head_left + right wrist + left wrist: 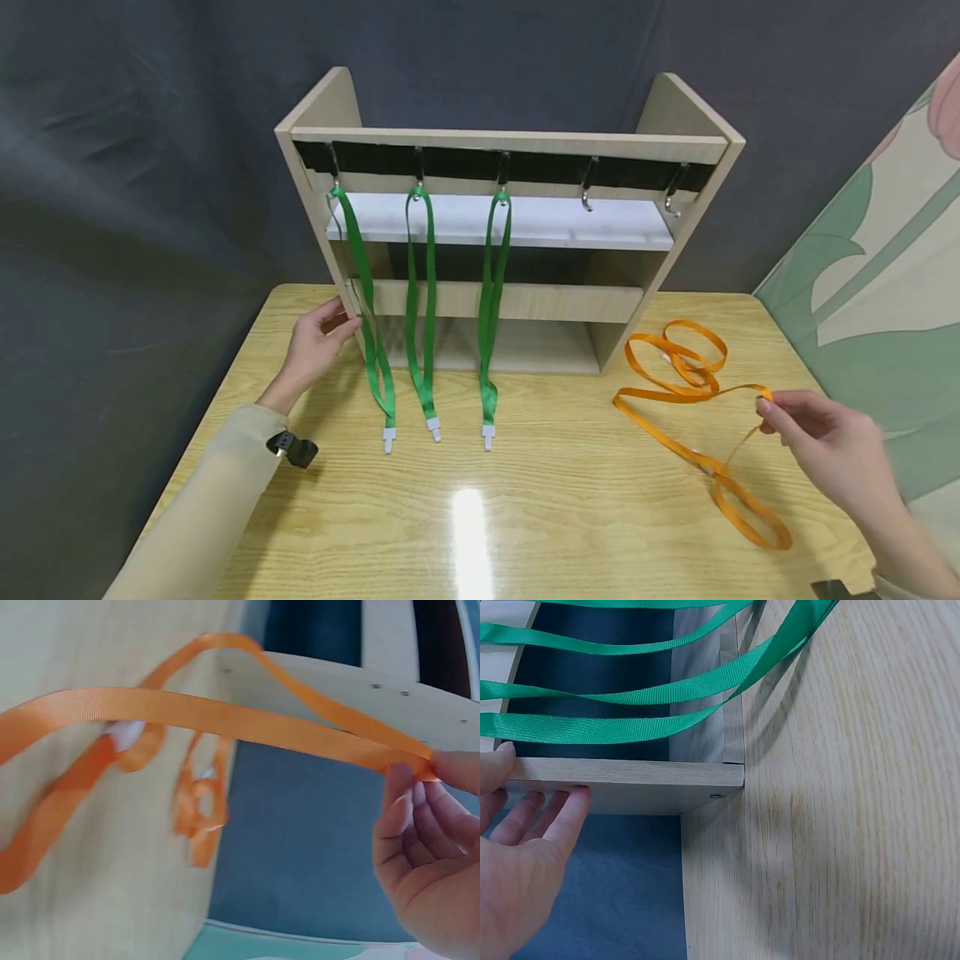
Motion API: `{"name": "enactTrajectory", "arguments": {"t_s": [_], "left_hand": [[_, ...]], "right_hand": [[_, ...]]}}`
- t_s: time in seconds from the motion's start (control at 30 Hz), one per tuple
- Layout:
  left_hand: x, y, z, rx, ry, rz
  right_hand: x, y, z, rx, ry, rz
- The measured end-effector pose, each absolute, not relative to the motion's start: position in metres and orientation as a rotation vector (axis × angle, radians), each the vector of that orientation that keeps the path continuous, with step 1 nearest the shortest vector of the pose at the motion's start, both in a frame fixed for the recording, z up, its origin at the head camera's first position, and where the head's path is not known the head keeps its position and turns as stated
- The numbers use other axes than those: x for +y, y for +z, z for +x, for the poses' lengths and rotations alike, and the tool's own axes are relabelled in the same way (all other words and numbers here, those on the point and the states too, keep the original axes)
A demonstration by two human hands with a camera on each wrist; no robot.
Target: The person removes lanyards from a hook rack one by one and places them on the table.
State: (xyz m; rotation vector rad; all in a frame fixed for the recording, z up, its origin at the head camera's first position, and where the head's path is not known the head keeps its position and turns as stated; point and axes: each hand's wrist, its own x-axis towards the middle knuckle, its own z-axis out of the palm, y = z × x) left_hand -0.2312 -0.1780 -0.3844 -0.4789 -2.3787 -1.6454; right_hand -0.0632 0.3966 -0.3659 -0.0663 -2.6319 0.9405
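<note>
My left hand (311, 346) holds the left side panel of a wooden rack (495, 300); in the left wrist view its thumb lies at the front edge and its fingers against the outer face. Three green lanyards (431, 300) hang from the hooks at the left and middle, white clips down. At the right, my right hand (836, 446) pinches an orange lanyard (262, 727) between thumb and fingertips, raising part of it off the table. The rest of that band trails over the table, beside another coiled orange lanyard (637, 354).
Two bare metal hooks, a middle one (587, 196) and an end one (672, 200), are on the rack's right side. The wooden table (570, 500) has a bright light reflection in front. Behind stands a dark cloth (495, 50); a patterned cloth (885, 308) is at the right.
</note>
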Motion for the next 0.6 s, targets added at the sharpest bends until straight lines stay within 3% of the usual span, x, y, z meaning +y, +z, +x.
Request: {"name": "enactTrajectory", "arguments": {"t_s": [0.27, 0.6], "left_hand": [[-0.179, -0.385, -0.231, -2.385, -1.648, -0.473], [-0.179, -0.386, -0.232, -2.394, -1.658, -0.453]], "right_hand": [[0.405, -0.4, -0.066, -2.901, 0.68, 0.11], [0.413, -0.43, -0.073, -3.126, 0.572, 0.106]]}}
